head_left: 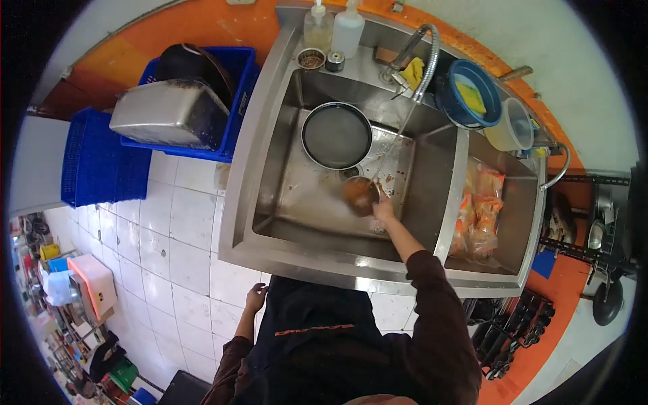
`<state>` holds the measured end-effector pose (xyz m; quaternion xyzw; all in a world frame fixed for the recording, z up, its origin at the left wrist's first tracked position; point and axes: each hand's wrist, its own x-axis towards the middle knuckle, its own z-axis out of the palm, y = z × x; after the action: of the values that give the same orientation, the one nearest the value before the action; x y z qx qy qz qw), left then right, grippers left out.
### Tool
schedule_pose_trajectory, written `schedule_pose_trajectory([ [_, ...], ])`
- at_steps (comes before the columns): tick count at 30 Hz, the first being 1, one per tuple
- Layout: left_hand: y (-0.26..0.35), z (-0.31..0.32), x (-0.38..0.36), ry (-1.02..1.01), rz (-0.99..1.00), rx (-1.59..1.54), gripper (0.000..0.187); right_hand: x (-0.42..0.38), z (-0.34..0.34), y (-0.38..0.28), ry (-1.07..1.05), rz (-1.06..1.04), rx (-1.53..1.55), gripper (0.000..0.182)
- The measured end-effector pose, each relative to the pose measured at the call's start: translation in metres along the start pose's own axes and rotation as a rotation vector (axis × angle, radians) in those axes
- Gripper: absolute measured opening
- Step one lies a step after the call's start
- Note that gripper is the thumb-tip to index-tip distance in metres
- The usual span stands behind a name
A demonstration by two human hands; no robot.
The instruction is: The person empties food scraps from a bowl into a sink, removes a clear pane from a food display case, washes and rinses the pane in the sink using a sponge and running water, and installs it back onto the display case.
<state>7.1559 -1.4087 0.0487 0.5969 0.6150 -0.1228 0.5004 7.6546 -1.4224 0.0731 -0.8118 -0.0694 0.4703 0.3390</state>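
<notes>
Right hand (383,210) holds bowl (359,196) in sink (270,175); left hand (256,297) free.

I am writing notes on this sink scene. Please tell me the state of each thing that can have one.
faucet: running, water falls on the bowl
small bowl: held in the sink, brown residue inside
right hand: gripping the small bowl
left hand: free, at the side
round pan: lying in the sink
right basin: holds orange packets

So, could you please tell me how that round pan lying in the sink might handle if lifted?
The round pan looks metal, so probably stiff. The faucet runs nearby, so it is likely wet and slippery. Shallow and flat-lying, it seems unlikely to tip.
</notes>
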Motion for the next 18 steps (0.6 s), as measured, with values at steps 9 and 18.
schedule_pose_trajectory([
  [9,0.007,-0.02,0.018,0.055,0.068,-0.005,0.036,-0.03,-0.012,0.01,-0.103,0.013,0.06,0.051],
  [18,-0.029,-0.034,0.036,0.082,0.11,0.165,0.039,-0.062,-0.02,-0.01,0.143,-0.138,0.064,0.036],
])
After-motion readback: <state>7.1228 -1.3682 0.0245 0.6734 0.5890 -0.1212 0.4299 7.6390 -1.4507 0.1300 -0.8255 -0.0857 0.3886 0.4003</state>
